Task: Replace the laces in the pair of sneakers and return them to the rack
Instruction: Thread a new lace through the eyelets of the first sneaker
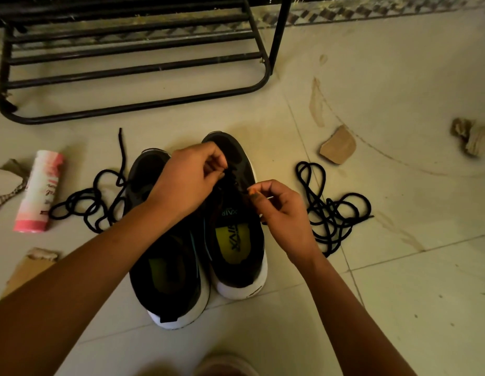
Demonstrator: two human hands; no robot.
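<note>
The head view looks steeply down and forward, close over the sneakers [236,267], with the rack [154,103] farther ahead.

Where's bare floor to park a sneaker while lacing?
Free: the tile strip between the rack front bar and the sneakers; the wide tile right of the right lace pile, below the cardboard scrap. Crowded: left of the sneakers, with the left lace pile, pink bottle and torn cardboard.

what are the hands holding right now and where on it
Each hand pinches the black lace in the right sneaker: left hand near the front eyelets, right hand at its right edge. Whether by a tip cannot be told.
</note>
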